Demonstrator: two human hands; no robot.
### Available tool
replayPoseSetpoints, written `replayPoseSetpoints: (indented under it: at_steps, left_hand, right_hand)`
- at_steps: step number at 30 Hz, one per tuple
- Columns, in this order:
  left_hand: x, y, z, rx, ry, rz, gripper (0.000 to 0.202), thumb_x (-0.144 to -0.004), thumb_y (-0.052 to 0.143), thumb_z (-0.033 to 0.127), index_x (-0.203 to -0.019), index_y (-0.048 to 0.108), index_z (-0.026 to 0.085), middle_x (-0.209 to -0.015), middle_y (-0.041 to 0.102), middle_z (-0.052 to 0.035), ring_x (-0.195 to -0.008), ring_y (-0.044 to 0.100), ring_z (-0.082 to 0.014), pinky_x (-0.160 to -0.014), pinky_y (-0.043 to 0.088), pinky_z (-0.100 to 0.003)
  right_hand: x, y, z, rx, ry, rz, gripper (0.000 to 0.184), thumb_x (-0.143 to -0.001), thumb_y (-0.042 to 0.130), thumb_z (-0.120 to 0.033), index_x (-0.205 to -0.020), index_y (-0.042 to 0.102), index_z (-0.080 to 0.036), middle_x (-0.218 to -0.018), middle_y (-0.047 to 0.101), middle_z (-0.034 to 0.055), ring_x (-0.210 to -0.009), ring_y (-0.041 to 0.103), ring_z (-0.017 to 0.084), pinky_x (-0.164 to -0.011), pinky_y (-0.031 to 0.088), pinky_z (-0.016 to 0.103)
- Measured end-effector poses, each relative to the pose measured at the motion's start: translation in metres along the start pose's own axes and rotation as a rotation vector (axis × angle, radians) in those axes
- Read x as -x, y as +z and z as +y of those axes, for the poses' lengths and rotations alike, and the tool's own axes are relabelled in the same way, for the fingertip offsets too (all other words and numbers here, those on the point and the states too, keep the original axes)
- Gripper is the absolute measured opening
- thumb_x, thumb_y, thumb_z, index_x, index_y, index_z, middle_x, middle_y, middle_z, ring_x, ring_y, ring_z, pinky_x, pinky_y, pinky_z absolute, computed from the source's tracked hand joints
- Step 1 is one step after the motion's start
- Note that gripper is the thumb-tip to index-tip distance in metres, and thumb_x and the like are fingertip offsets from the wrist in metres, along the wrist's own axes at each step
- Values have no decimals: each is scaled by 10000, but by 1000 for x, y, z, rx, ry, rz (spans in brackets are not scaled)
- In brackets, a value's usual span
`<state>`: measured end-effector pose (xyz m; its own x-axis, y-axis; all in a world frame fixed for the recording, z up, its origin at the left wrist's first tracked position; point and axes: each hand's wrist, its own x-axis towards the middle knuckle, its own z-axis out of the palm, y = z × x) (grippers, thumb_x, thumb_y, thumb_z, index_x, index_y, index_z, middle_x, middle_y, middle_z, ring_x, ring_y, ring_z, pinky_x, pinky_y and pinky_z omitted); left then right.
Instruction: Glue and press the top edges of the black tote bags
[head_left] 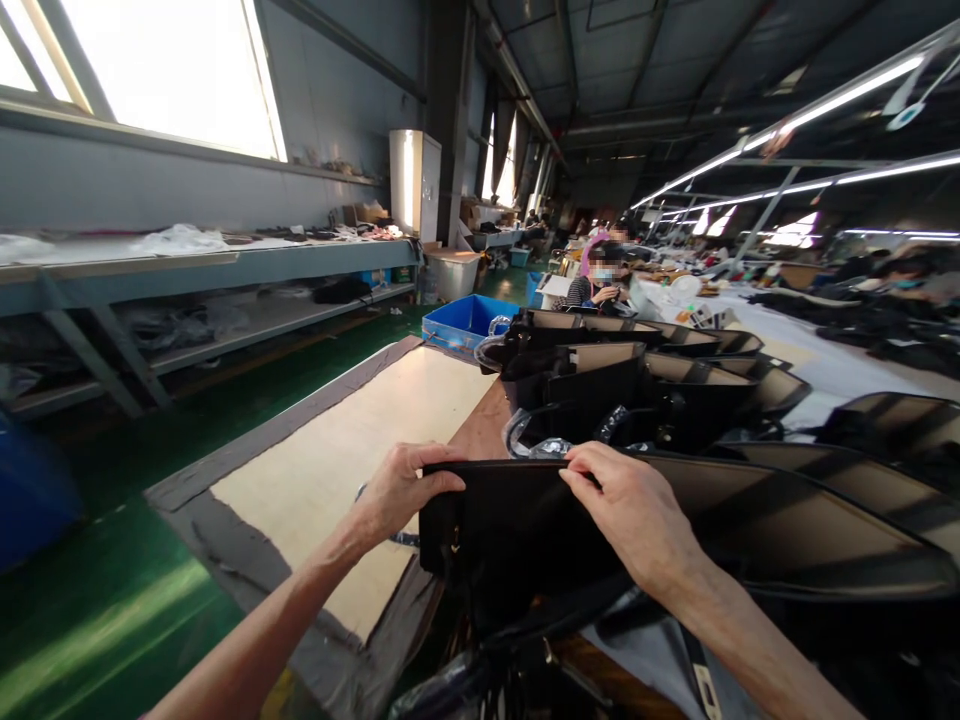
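Left hand point(397, 492), right hand point(634, 515) gripping black bag point(517, 530) rim (pale board point(360, 450) leftward)

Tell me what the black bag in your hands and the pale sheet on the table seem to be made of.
The black bag is likely leather or imitation leather: a smooth, faintly glossy black panel that keeps a stiff, flat shape along its rim. The pale sheet is probably plywood or fibreboard: flat, matte and beige, with faint streaks; the grain is unclear.
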<state>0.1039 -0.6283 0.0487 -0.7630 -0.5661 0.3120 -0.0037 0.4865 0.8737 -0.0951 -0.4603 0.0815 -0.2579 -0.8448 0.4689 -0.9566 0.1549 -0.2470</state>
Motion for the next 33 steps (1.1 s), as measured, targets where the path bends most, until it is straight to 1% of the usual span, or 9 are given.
replayPoseSetpoints:
  at_steps: [3,5,11,18,23,25,28,30,33]
  left_hand:
    - [-2,2,2,-81,14,-22,182,-751,654,276,-884,718,169,-813,670,-13,-749,592,-147,-680,435,-221]
    - [-4,3,2,-112,3,-13,187,-763,638,293,-876,718,168,-787,666,-11,-713,587,-139,-654,430,-215]
    - [-8,5,8,-199,-8,-3,201,-786,595,317,-832,710,159,-728,649,-13,-679,578,-141,-620,413,-216]
    - [-7,7,12,-213,-37,-14,178,-800,571,293,-819,697,169,-760,663,-2,-712,582,-143,-654,413,-216]
    - [-6,7,16,-237,-25,-35,182,-814,554,291,-829,687,168,-755,650,-1,-705,584,-142,-637,408,-219]
    - [-5,7,20,-294,-15,-43,179,-828,530,277,-837,675,173,-767,651,-2,-715,588,-143,-648,408,-223]
    - [-6,10,33,-466,4,-69,179,-845,488,244,-867,658,193,-798,662,-11,-758,601,-165,-672,405,-243]
    - [-11,18,45,-611,9,-125,182,-847,480,245,-880,654,203,-810,671,-28,-773,611,-191,-671,400,-266]
    - [-28,39,63,-741,55,-242,177,-832,501,256,-901,656,205,-820,679,-54,-773,617,-219,-670,400,-287]
  right_hand:
    - [1,1,1,18,-3,4,165,-855,428,-220,-702,488,-211,-736,574,8,-644,569,188,-633,380,298]
    - [2,1,1,33,-4,11,159,-856,444,-208,-698,470,-208,-717,556,1,-624,559,180,-619,363,297]
    - [2,-3,-4,96,32,-15,191,-860,480,-162,-683,425,-206,-713,525,-6,-620,537,171,-600,334,292]
    - [0,-4,-8,168,83,-28,221,-859,567,-138,-679,453,-200,-732,538,-23,-614,519,158,-554,297,284]
    - [-2,-6,-13,233,121,-62,214,-868,599,-137,-692,492,-192,-734,537,-25,-614,521,159,-544,289,287]
    - [-2,-7,-15,246,131,-63,210,-865,612,-142,-695,499,-192,-735,539,-26,-615,521,161,-543,290,289]
    - [-3,-8,-16,250,146,-56,225,-859,626,-146,-682,495,-194,-736,543,-25,-609,517,160,-540,291,291]
    - [-3,-8,-17,251,155,-55,234,-855,628,-143,-672,493,-196,-730,546,-24,-603,518,161,-537,290,291]
    - [-4,-8,-20,246,157,-60,216,-852,623,-130,-685,504,-199,-732,558,-20,-617,535,166,-537,295,289]
